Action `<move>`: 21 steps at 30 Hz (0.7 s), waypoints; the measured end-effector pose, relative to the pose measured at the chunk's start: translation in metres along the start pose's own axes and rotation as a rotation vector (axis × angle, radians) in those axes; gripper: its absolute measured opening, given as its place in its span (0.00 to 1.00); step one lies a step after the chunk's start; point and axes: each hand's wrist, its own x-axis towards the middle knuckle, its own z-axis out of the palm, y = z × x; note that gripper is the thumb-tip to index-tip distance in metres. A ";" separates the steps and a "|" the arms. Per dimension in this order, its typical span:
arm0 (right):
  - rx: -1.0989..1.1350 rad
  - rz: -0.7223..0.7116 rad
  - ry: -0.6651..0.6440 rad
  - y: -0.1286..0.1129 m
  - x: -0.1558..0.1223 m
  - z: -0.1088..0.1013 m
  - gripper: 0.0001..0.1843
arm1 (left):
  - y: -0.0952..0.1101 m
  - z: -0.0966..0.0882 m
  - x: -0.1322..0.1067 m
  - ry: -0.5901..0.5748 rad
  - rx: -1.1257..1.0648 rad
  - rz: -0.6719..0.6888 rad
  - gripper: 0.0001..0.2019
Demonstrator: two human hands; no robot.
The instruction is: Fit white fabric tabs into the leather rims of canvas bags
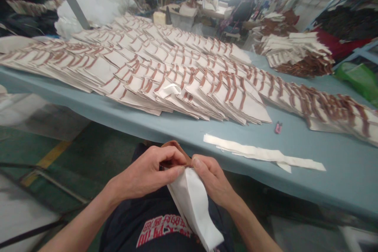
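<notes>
My left hand (159,169) and my right hand (208,171) meet just in front of the table's near edge. Between them is a white and brown fabric piece (195,197), its brown edge pinched by both thumbs and fingers. The white part hangs down over my dark apron with red lettering (165,226), and a brown flap (174,143) stands up behind my left fingers. What the fingertips press together is partly hidden.
Overlapping rows of white fabric pieces with brown edges (183,75) spread over the blue-covered table (295,189). White fabric strips (256,151) lie near its front edge, with a small pink thread snipper (278,127) behind them. A green bag (357,76) sits far right.
</notes>
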 end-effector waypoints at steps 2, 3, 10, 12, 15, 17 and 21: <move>-0.007 0.005 -0.005 0.000 0.001 0.000 0.34 | 0.000 0.000 0.000 -0.013 0.007 -0.009 0.07; -0.012 0.004 -0.004 0.000 0.001 0.000 0.34 | -0.001 0.000 0.000 -0.017 0.013 -0.010 0.07; -0.021 0.013 -0.001 -0.001 0.003 0.000 0.35 | -0.002 -0.004 0.002 -0.050 0.134 0.092 0.08; -0.016 0.013 -0.001 0.000 0.003 0.000 0.35 | 0.001 -0.006 0.004 -0.068 0.193 0.129 0.08; 0.014 0.016 -0.025 0.002 0.002 0.000 0.34 | 0.007 -0.008 0.007 -0.120 0.263 0.162 0.09; 0.024 0.022 -0.037 0.002 0.002 0.000 0.34 | 0.011 -0.009 0.008 -0.151 0.284 0.179 0.10; 0.021 0.039 -0.034 0.002 0.001 0.000 0.34 | 0.017 -0.008 0.009 -0.150 0.327 0.206 0.12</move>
